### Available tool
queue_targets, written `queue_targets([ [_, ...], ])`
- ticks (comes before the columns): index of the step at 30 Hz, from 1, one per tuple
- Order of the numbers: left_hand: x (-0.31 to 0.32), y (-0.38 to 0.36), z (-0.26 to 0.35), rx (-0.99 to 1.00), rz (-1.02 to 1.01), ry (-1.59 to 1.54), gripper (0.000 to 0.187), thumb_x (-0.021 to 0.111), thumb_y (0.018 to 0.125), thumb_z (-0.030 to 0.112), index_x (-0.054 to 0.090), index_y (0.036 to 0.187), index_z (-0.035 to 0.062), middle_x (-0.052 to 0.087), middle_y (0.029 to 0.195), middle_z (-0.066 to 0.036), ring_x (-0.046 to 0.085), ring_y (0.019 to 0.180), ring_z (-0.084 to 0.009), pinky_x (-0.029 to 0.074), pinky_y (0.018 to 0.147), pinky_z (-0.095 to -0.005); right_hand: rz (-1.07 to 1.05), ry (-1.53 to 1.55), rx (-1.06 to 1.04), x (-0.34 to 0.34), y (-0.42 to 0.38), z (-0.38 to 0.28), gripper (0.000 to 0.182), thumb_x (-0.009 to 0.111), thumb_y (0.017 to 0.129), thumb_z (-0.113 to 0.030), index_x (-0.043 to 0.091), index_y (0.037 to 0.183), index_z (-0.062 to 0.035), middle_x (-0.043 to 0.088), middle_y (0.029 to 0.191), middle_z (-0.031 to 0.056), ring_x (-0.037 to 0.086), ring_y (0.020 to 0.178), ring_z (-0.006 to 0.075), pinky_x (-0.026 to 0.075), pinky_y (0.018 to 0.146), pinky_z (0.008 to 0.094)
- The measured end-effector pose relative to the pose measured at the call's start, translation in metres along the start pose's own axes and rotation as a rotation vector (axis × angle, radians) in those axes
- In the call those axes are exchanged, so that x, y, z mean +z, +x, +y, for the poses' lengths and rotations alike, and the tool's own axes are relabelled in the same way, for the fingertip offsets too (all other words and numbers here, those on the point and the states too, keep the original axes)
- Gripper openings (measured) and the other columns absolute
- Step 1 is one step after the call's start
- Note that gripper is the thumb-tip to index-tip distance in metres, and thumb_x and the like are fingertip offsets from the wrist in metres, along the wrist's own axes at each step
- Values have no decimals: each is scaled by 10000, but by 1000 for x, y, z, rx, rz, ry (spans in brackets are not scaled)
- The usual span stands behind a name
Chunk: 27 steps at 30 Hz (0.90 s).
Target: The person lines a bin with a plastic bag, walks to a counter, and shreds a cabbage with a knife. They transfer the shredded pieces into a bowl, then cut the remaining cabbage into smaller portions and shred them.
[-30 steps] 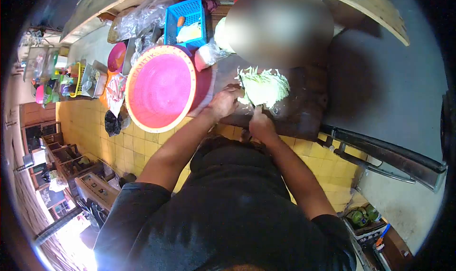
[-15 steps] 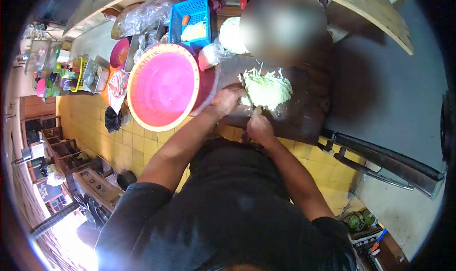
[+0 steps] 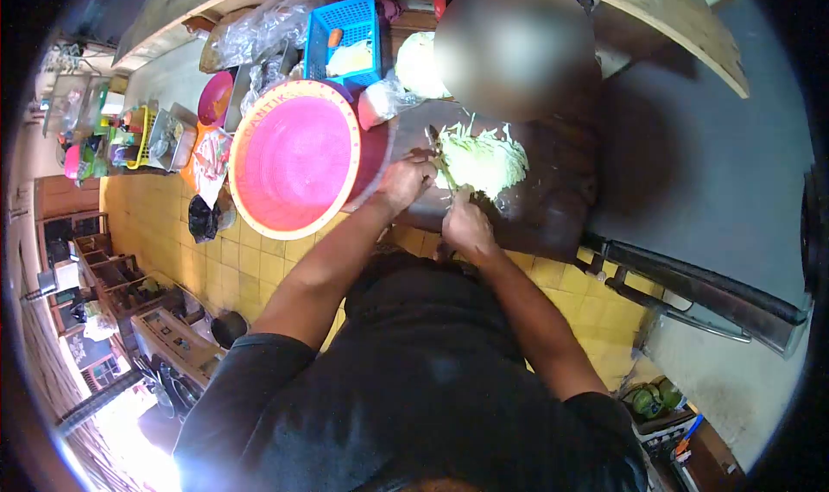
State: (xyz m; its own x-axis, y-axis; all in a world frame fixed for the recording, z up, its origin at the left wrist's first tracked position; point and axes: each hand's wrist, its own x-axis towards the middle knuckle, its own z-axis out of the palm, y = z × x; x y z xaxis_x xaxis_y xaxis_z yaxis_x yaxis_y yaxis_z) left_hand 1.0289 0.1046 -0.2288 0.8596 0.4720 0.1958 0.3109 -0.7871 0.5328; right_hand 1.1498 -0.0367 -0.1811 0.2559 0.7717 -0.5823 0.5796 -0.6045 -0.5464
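A loose heap of pale green shredded cabbage lies on the dark cutting board. My right hand is closed at the heap's near edge, around the handle of a knife. The knife's narrow dark blade points away from me along the left side of the shreds. Just left of the blade, my left hand rests low over the board with curled fingers. What those fingers press on is hidden by the hand.
A pink basin with a yellow rim stands left of the board. Behind it are a blue basket with pale and orange food, a clear plastic bag and a whole cabbage. A blurred round patch covers the back right.
My left hand has shifted slightly left and down, and more of the dark blade shows beside the cabbage. My right hand has moved slightly left. The heap looks much the same.
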Motion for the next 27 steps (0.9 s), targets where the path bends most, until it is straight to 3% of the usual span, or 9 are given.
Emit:
queue_targets([
  [4,3,0,-2,-88,-76,-32,112,678,688,89,641,792,108,643,911,-82,592,985,-263,518,805,-368,30,-4,-31,7,6,6,437,443,832,-99,323,1182,134,601,889,360,601,859,504,461,813,548],
  [7,-4,-7,6,-102,-17,50,87,681,686,91,631,754,110,632,868,-74,604,898,-262,521,751,-367,-1,-32,9,6,7,0,303,427,853,-121,399,1080,77,603,952,346,598,927,490,468,832,541],
  [9,-9,-9,11,-119,-26,38,83,686,714,94,633,777,94,632,869,-83,610,851,-296,504,750,-394,-9,-2,-5,9,4,4,308,432,851,-120,401,1084,80,605,958,342,597,932,489,471,832,534],
  [18,-3,-31,12,-131,12,1,171,644,743,86,645,913,98,627,908,-91,593,885,-307,499,767,-395,11,-18,-44,20,2,6,309,448,844,-98,391,1092,78,602,925,356,606,891,497,465,813,549],
  [19,-3,-39,11,-144,-62,-28,288,628,763,90,630,1051,90,635,1023,-117,585,973,-312,487,834,-381,24,-39,-41,24,2,8,299,453,841,-106,392,1077,68,606,912,350,606,885,500,467,801,555],
  [20,-2,-43,11,-135,-52,-25,288,628,763,90,630,1051,90,635,1023,-117,585,973,-312,487,834,-381,37,-44,-45,23,7,9,299,453,841,-106,392,1077,68,606,912,350,606,885,500,467,801,555],
  [23,-10,-66,14,-98,-126,-30,428,628,786,116,583,1210,79,541,1291,-140,516,1163,-312,417,983,-393,91,-54,-67,25,6,2,269,438,840,-125,388,1043,43,594,896,356,582,873,519,448,806,568],
  [27,-30,-103,16,-135,-94,-150,411,638,807,132,583,1207,57,549,1267,-153,543,1131,-296,426,977,-378,168,-59,-67,33,-8,2,251,450,870,-157,411,1055,8,621,885,305,606,840,494,476,767,564],
])
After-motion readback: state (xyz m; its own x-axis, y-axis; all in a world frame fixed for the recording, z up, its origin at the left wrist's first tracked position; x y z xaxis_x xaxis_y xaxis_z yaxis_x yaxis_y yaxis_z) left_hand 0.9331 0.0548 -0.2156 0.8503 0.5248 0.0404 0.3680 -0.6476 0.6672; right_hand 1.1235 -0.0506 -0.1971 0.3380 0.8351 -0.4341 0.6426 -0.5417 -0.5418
